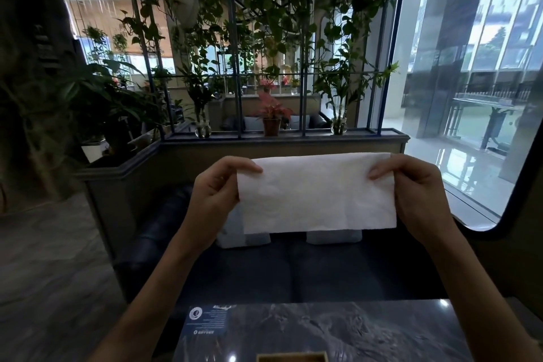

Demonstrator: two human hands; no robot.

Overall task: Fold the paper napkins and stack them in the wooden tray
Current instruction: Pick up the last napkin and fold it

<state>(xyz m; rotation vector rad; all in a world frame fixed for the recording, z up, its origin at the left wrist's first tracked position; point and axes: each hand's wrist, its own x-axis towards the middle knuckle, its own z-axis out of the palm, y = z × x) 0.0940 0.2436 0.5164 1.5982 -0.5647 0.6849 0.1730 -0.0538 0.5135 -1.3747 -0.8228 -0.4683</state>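
Napkin point(316, 192) looks feather-light, floppy and easy to tear, so left hand point(216, 194) at 9 o'clock and right hand point(417, 194) at 3 pinching its top corners seems right.

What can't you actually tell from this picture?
- Tray: head view's bottom edge cuts it off, so its contents are unseen.
- Napkin: its layer count; only the front face shows between the left hand and right hand.
- Table card: print too small.

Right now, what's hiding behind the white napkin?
Two pale cushions peek out under the napkin, on a dark sofa. The napkin covers most of them, so whatever else lies behind it cannot be seen.
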